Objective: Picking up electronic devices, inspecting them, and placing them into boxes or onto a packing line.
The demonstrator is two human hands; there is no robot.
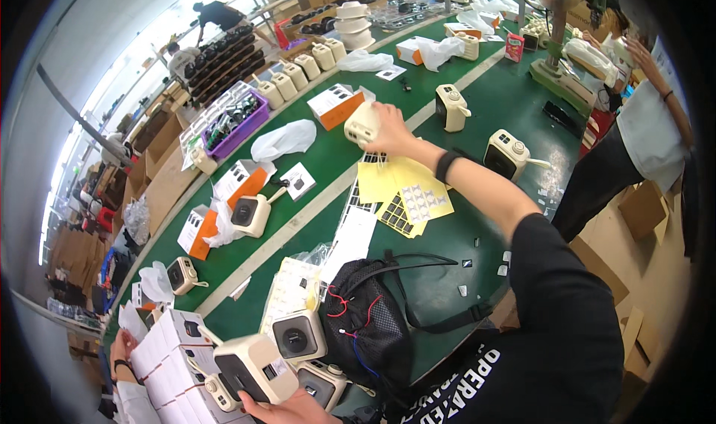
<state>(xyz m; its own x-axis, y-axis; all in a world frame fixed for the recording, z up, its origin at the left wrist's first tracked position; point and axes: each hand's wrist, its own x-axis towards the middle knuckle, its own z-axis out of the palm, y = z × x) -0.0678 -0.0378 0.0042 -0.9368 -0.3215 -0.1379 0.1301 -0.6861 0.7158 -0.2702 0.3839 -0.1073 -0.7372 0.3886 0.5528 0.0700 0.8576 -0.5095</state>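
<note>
My left hand (294,409), at the lower edge, grips a cream box-shaped device (257,368) with a dark front panel and a strap. My right arm reaches across the green bench, and my right hand (394,129) is closed on a second cream device (362,124), which has small openings on the side facing me. Below my right wrist lie yellow sheets (380,181) with a white sticker sheet (424,203) on them. Beside my left hand, more cream devices (297,334) stand against a black mesh drawstring bag (369,319).
White cartons (175,364) are stacked at the lower left, with another person's hand (123,346) beside them. Orange-and-white boxes (335,105) and plastic bags (285,140) line the far side. A purple crate (237,128) stands behind. A green press (556,66) and another person (649,140) are at right.
</note>
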